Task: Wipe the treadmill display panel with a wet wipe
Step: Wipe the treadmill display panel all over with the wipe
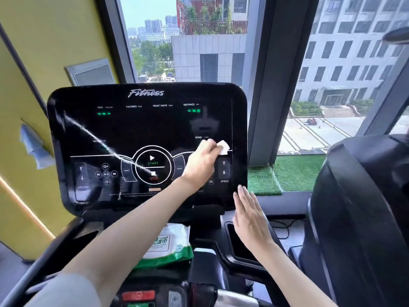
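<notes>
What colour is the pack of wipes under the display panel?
The pack of wipes is white with green edges and label; the head view shows it best.

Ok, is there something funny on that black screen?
Yes. A white streak slants across the left half of the display panel, down to the STOP button. It looks like a wet smear or glare; the left hand holds the wet wipe at the right side.

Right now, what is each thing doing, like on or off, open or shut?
display panel: lit, bright streak across it
wet wipe: bunched against the panel
left hand: gripping the wipe
right hand: open, flat
wipe pack: lying below the panel
</notes>
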`<action>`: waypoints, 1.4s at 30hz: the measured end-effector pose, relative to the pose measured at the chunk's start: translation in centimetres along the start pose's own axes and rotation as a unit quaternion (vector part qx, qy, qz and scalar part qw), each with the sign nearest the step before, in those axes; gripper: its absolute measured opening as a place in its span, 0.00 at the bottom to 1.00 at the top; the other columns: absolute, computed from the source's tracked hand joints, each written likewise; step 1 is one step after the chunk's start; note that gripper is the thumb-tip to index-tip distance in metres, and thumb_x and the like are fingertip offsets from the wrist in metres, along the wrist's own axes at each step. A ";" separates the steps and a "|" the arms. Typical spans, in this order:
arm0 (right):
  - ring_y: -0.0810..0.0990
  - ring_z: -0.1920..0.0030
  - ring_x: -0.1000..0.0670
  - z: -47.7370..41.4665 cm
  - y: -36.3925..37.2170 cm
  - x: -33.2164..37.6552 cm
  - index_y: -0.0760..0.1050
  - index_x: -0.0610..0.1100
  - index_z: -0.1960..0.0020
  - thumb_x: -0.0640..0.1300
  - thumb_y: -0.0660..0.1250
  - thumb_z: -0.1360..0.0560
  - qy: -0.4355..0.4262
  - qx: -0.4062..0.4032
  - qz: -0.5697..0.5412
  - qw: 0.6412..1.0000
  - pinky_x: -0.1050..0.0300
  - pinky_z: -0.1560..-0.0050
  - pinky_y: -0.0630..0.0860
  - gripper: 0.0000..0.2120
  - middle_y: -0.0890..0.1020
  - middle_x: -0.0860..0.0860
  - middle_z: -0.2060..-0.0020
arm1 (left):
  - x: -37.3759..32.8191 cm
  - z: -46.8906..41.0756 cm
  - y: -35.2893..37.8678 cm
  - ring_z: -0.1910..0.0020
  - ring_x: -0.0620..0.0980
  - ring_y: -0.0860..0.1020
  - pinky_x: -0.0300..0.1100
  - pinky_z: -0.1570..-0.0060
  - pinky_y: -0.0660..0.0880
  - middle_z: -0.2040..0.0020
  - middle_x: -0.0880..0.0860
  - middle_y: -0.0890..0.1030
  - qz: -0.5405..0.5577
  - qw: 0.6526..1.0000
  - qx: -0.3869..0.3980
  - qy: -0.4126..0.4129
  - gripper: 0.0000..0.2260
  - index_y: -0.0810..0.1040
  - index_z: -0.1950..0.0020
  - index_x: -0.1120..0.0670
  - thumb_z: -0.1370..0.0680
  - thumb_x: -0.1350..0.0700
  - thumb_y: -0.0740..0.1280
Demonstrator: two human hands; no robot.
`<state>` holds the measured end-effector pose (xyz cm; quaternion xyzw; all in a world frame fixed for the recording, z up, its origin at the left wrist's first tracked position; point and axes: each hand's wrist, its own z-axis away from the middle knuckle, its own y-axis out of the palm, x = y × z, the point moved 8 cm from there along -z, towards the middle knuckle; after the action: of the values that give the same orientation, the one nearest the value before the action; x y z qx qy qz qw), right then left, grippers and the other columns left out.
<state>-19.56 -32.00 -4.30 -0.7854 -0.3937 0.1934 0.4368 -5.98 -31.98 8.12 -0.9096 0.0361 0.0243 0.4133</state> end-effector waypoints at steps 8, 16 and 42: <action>0.73 0.35 0.42 0.1 -0.2 -0.4 0.74 0.41 0.65 0.30 0.71 0.39 0.002 -0.006 -0.009 1.000 0.48 0.31 0.60 0.09 0.73 0.37 0.35 | -2.8 2.1 2.5 0.57 0.50 0.68 0.42 0.77 0.73 0.59 0.53 0.74 -0.119 0.934 0.179 0.284 0.12 0.78 0.58 0.56 0.38 0.70 0.69; 0.74 0.36 0.42 0.0 -0.4 -0.4 0.78 0.39 0.66 0.30 0.72 0.40 0.011 0.003 -0.028 1.000 0.45 0.35 0.70 0.07 0.74 0.37 0.36 | -5.2 7.8 4.7 0.55 0.50 0.72 0.42 0.78 0.75 0.56 0.51 0.75 -0.103 0.906 0.211 0.351 0.10 0.79 0.53 0.55 0.33 0.63 0.68; 0.73 0.36 0.41 -0.2 -0.5 0.6 0.72 0.40 0.72 0.30 0.73 0.41 0.021 -0.007 -0.051 0.998 0.44 0.33 0.65 0.11 0.73 0.37 0.35 | -2.6 7.9 3.5 0.56 0.48 0.66 0.38 0.77 0.70 0.58 0.51 0.74 -0.120 0.946 0.196 0.230 0.19 0.80 0.53 0.53 0.40 0.69 0.72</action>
<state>-19.33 -31.50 -3.76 -0.7711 -0.4250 0.1522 0.4490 -9.03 -28.22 0.50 -0.7890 0.0247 -0.2433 0.5636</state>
